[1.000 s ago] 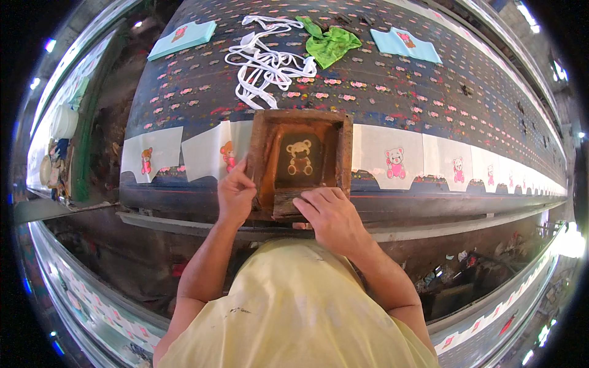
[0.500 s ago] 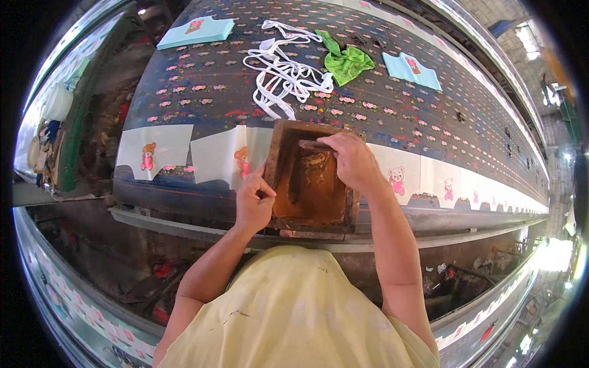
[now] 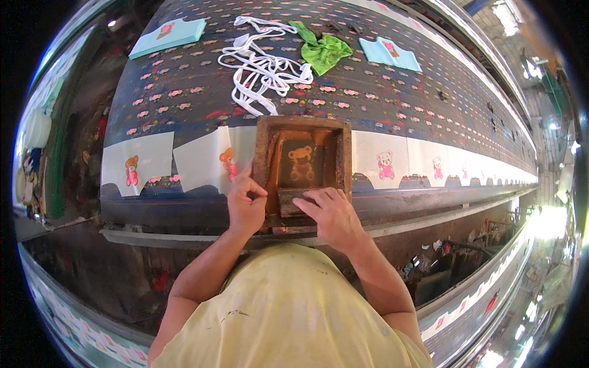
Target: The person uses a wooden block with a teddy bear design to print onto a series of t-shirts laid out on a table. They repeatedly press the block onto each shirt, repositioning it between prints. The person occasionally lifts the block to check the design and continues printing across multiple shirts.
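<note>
A wooden screen-printing frame (image 3: 345,151), stained rusty brown, rests on a row of white fabric pieces, its mesh (image 3: 302,161) showing a teddy bear shape. My left hand (image 3: 247,202) is closed at the frame's left edge. My right hand (image 3: 334,219) grips a dark squeegee (image 3: 288,203) across the near end inside the frame. Pieces printed with bears lie either side: brown-and-pink ones (image 3: 135,162) on the left, paler pink ones (image 3: 381,162) on the right.
The long dark table (image 3: 399,101) is speckled with paint. On it lie folded light-blue printed cloths (image 3: 172,38), tangled white straps (image 3: 261,73) and a green cloth (image 3: 324,56). A ledge (image 3: 172,238) runs along the near edge; another table (image 3: 83,303) lies behind me.
My right hand and the squeegee have come from the frame's far end back to the near end since half a second ago, and the bear on the mesh shows again.
</note>
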`<act>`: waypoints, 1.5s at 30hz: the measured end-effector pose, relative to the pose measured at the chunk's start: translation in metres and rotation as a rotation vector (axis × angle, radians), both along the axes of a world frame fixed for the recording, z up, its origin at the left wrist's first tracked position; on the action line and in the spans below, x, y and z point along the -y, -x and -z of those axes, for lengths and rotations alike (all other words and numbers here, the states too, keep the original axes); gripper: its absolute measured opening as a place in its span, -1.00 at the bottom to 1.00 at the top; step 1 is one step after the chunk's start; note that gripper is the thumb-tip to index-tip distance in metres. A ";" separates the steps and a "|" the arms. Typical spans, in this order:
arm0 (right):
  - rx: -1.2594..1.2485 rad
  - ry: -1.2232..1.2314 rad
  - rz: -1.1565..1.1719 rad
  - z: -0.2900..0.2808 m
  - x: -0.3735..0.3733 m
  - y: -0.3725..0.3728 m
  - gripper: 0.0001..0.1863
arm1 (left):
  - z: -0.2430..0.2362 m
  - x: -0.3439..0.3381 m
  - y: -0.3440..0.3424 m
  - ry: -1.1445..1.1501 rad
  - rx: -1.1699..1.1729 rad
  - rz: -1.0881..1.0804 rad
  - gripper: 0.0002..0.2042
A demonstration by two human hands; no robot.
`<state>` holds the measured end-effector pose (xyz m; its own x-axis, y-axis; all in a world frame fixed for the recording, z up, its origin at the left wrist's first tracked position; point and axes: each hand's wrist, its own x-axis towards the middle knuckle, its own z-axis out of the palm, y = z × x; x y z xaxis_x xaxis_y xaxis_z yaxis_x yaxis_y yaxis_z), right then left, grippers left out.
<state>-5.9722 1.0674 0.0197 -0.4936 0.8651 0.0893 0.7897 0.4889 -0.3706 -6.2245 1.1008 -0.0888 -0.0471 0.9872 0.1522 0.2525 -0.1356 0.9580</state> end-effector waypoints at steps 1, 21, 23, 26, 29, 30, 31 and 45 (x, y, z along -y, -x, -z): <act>0.015 0.015 0.008 -0.001 0.004 0.000 -0.44 | 0.001 -0.001 0.000 0.021 0.011 0.009 -0.78; -0.488 -0.181 0.228 0.034 0.048 -0.125 -0.52 | -0.023 0.011 -0.112 -0.176 -0.001 0.041 -0.75; -0.513 -0.186 0.246 0.034 0.054 -0.163 -0.52 | -0.013 0.012 -0.154 -0.177 0.070 0.049 -0.74; -0.545 -0.173 0.254 0.035 0.060 -0.216 -0.52 | -0.002 0.011 -0.204 -0.081 0.119 0.056 -0.75; -0.580 -0.139 0.234 0.036 0.063 -0.256 -0.54 | 0.003 0.012 -0.242 -0.011 0.302 0.030 -0.74; -0.591 -0.127 0.224 0.036 0.063 -0.265 -0.54 | 0.002 0.014 -0.247 0.076 0.348 0.017 -0.73; -0.597 -0.111 0.216 0.035 0.062 -0.273 -0.55 | 0.000 0.015 -0.251 0.103 0.372 0.011 -0.73; -0.300 -0.166 0.031 0.006 0.043 -0.281 -0.55 | -0.004 0.014 -0.262 0.240 0.460 -0.016 -0.70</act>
